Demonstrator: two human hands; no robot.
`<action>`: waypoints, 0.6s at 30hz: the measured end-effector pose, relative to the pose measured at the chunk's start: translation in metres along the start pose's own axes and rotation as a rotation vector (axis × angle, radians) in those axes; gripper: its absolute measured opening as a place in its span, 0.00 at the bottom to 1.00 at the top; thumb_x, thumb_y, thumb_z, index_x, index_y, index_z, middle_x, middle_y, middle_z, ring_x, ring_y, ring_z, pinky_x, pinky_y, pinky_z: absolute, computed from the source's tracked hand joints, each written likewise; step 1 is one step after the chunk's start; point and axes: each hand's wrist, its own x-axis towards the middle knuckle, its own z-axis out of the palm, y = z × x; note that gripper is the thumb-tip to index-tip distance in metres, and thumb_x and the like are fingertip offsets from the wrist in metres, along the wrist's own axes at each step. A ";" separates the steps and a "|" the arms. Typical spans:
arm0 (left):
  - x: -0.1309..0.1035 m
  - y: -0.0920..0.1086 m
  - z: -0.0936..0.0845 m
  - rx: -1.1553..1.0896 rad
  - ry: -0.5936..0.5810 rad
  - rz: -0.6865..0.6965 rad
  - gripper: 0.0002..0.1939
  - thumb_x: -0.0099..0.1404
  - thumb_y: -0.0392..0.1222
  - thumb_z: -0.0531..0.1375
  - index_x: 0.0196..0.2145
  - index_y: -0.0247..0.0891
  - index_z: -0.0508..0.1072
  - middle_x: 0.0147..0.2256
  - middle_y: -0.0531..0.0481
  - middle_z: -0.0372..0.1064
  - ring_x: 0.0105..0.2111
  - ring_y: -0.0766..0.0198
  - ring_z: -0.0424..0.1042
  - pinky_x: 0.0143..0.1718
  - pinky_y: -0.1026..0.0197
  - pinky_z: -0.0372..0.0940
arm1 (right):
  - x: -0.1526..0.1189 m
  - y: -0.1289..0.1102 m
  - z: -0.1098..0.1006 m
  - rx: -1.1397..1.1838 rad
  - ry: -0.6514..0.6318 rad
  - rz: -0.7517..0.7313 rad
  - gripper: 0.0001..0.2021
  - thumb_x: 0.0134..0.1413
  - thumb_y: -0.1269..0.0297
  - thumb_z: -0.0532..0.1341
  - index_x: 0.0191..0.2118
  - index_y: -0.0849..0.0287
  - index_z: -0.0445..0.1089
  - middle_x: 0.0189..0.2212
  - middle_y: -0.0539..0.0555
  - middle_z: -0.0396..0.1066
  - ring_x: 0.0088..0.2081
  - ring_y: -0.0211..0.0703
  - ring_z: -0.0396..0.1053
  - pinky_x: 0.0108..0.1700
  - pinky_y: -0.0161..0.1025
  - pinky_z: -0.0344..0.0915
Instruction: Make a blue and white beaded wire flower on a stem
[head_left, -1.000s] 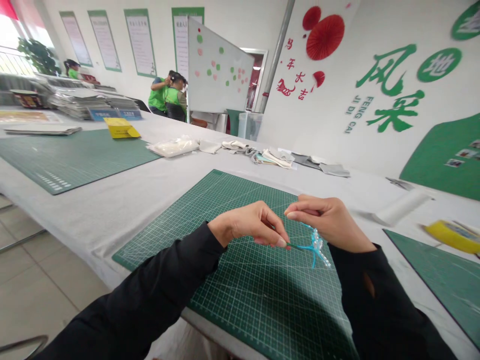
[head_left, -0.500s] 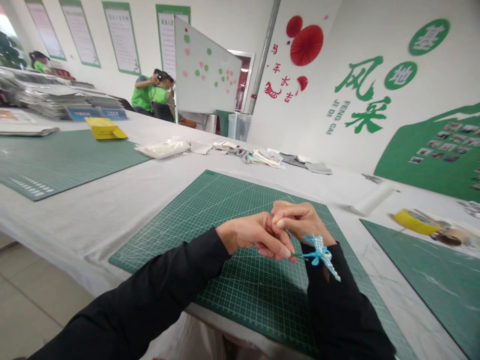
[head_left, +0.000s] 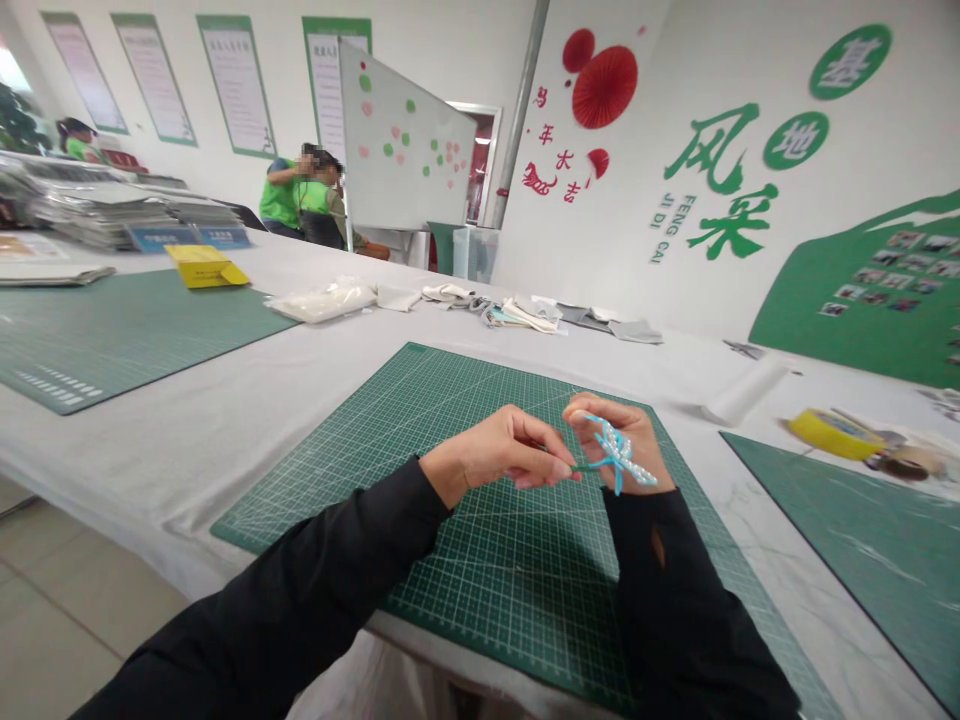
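Between the thumb and fingers of my left hand (head_left: 517, 450) is the thin green stem of a light-blue beaded ornament (head_left: 619, 455). Its narrow blue parts are lined with white beads and spread out like a flower or butterfly; which one, I cannot tell. My right hand (head_left: 637, 430) is just behind the ornament, fingers curled and their tips drawn together. Whatever those fingertips may hold is too small to make out. Both hands hover above a green gridded cutting mat (head_left: 360, 470), sleeves black to the wrists.
On the white-covered table (head_left: 225, 400) lie more cutting mats to either side, a yellow card box (head_left: 206, 267), a plastic packet (head_left: 322, 302) and folded cloths (head_left: 525, 313). A yellow tape roll (head_left: 836, 433) is at the right. People in green vests (head_left: 289, 200) are in the background.
My right hand has come away from my left hand's fingers, up and to the right. The ornament has tilted and risen slightly, now in front of my right palm.
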 end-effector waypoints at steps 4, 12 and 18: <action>0.005 -0.003 -0.005 -0.014 0.123 0.067 0.08 0.47 0.37 0.70 0.24 0.31 0.76 0.20 0.52 0.69 0.12 0.77 0.57 0.14 0.69 0.47 | 0.003 0.005 -0.004 0.019 0.166 -0.020 0.07 0.40 0.58 0.71 0.27 0.53 0.79 0.24 0.50 0.73 0.26 0.36 0.66 0.28 0.36 0.61; 0.006 -0.003 -0.005 0.006 0.269 0.178 0.08 0.48 0.37 0.69 0.23 0.31 0.74 0.20 0.54 0.68 0.13 0.78 0.58 0.16 0.69 0.50 | 0.007 0.014 -0.001 -0.060 0.314 -0.032 0.11 0.34 0.62 0.72 0.29 0.58 0.79 0.28 0.53 0.78 0.33 0.44 0.72 0.40 0.44 0.67; 0.006 -0.007 -0.004 -0.009 0.393 0.233 0.09 0.48 0.38 0.70 0.23 0.31 0.75 0.19 0.54 0.68 0.13 0.78 0.59 0.16 0.69 0.50 | 0.003 0.011 0.001 -0.106 0.391 -0.024 0.11 0.36 0.59 0.72 0.29 0.58 0.79 0.27 0.53 0.78 0.32 0.43 0.72 0.39 0.44 0.68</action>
